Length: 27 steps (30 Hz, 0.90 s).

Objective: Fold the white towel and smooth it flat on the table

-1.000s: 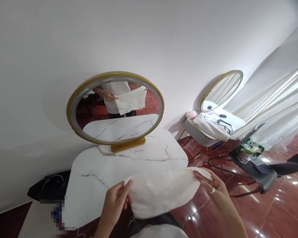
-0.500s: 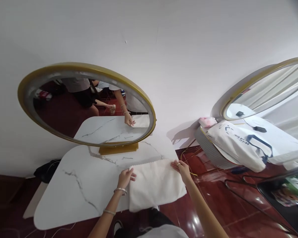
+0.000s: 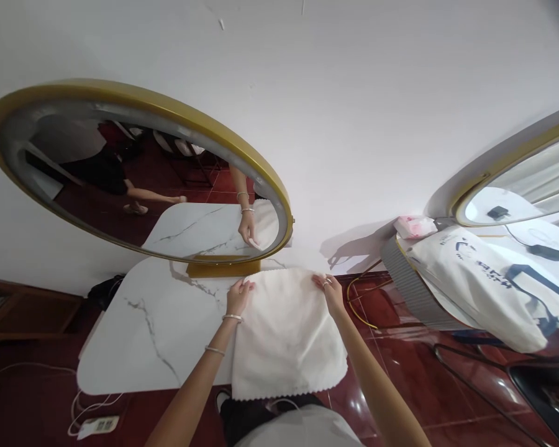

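A cream-white cloth with a scalloped edge is held by its two far corners, its near edge hanging past the front of the white marble-patterned table. My left hand pinches the far left corner and wears bracelets on the wrist. At the far right corner, my right hand, with a ring on a finger, grips the cloth. Just beyond the hands stands a gold-framed oval mirror on a gold base; it reflects the left hand and part of the cloth.
To the right, a second table bears a white tote bag, a pink-white tissue pack and a black adapter. Behind it leans another gold-framed mirror. A power strip with cables lies on the red floor at left.
Both hands have moved away from me toward the mirror. The cloth is spread longer, its scalloped near edge now showing. My view has shifted, and the person in the mirror stands differently.
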{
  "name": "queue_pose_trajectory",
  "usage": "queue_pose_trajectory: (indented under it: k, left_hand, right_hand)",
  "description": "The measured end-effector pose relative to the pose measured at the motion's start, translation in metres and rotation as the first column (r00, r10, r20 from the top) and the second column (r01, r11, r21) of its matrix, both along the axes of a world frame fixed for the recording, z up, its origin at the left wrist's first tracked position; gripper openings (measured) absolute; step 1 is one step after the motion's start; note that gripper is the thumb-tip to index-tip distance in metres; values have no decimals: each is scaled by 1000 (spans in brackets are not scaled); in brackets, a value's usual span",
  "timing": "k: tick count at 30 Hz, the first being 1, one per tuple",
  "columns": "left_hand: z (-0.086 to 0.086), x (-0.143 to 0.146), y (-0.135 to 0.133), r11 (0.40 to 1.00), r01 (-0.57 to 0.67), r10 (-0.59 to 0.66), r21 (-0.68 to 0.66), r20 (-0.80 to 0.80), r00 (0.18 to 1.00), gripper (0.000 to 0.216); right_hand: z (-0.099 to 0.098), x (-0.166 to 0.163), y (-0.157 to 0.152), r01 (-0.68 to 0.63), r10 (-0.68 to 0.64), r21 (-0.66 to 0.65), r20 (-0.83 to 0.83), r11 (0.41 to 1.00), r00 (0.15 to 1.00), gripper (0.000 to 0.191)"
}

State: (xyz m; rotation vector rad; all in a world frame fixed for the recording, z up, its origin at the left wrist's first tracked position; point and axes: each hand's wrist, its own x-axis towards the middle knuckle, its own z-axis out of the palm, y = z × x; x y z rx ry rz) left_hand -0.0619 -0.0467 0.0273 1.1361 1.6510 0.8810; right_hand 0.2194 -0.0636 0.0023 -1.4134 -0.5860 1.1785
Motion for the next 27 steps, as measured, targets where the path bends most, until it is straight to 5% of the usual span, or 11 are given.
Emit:
queue_pose_trajectory:
  k: [4,7,9,11,14,16,19,24,27]
  left_hand:
    - [-7,12,-14,982,93,-66,167,-158,985,48]
    - [-18,19,-24,878,382,-177,287,-548,818,50]
    - [-26,24,-23,810,526,-195,258,-729,657,50]
    - [-33,29,-15,802,557,-170,214,-813,557,52]
    - [-37,39,3,832,523,-114,185,-865,488,54]
    - [-36,47,16,854,489,-89,176,-877,472,52]
    - [-33,56,44,893,429,-99,133,-873,477,48]
    - [-32,61,106,888,453,-180,79,-847,501,42]
    - [-33,62,117,875,480,-215,59,-841,496,43]
  right_hand:
    - [0,-13,-1,-53,48,53,84,997,995,80]
    - [-4,-29,-13,-161,125,88,319,983,939,91]
    - [-9,-43,-22,-325,210,72,629,943,749,79]
    - [-16,-58,-25,-447,261,-42,858,893,442,65]
    - [-28,-78,-14,-454,294,-215,949,864,110,59]
    - [-33,-84,4,-444,289,-263,957,857,-10,58]
    - [-33,-85,42,-457,286,-281,956,844,-61,58]
    - [-23,-79,103,-461,367,-335,930,822,-20,53]
    - [-20,-78,114,-441,398,-356,917,824,3,54]
